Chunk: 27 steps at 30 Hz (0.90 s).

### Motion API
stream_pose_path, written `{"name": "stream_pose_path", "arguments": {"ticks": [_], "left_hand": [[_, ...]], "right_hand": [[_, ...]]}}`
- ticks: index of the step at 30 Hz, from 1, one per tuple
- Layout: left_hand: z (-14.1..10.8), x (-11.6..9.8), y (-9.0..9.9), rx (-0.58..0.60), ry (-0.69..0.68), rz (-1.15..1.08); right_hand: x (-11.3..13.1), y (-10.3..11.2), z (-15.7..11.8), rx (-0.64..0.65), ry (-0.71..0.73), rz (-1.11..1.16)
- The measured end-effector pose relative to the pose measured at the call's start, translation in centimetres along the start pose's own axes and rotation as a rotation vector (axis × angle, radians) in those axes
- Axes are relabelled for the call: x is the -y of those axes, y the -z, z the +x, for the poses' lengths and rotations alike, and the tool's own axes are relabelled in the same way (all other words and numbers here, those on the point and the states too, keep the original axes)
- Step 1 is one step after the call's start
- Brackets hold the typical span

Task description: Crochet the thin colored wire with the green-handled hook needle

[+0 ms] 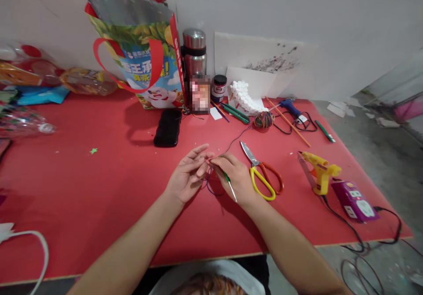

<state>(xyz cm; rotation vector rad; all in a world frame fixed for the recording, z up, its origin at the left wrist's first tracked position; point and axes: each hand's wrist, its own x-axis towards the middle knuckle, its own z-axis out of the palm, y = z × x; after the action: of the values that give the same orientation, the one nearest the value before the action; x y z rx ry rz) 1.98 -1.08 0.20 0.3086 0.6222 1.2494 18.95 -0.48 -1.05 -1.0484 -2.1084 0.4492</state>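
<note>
Above the middle of the red table, my left hand pinches a strand of yarn between thumb and fingertips, its other fingers partly spread. My right hand meets it fingertip to fingertip, closed around a thin crochet hook with a green grip and a silver shaft. The hook's working tip is hidden by my fingers. A dark loop of yarn hangs below the hands. From there the strand runs back to a multicoloured yarn ball. Scissors with yellow and red handles lie just right of my right hand.
A yellow glue gun and purple power box with cables stand at right. Behind are a black phone, a printed bag, a steel flask, a jar, a green cutter and a blue glue gun.
</note>
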Motion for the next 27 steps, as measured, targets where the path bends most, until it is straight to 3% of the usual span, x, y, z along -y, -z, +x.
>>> {"name": "stream_pose_path", "arguments": {"ticks": [5, 10, 14, 17, 20, 23, 27], "left_hand": [[0.0, 0.1, 0.1, 0.048, -0.009, 0.006], [0.1, 0.4, 0.3, 0.019, -0.085, 0.045], [0.2, 0.4, 0.3, -0.021, -0.161, 0.045], [0.2, 0.3, 0.2, -0.056, -0.228, 0.061], [0.1, 0.2, 0.1, -0.086, -0.334, 0.125], [0.0, -0.1, 0.2, -0.100, -0.484, 0.254], [0.1, -0.8, 0.8, -0.117, -0.627, 0.556]], "right_hand": [[0.1, 0.4, 0.2, 0.005, -0.045, 0.032], [0.8, 0.8, 0.3, -0.049, -0.138, 0.169], [1.4, 0.0, 0.3, -0.083, -0.446, 0.583], [2.1, -1.1, 0.1, 0.043, -0.582, 0.958], [2.8, -2.2, -0.1, 0.186, -0.661, 1.128], [3.5, -2.3, -0.4, 0.273, -0.710, 1.067], [3.8, -0.7, -0.6, 0.123, -0.461, 0.594]]}}
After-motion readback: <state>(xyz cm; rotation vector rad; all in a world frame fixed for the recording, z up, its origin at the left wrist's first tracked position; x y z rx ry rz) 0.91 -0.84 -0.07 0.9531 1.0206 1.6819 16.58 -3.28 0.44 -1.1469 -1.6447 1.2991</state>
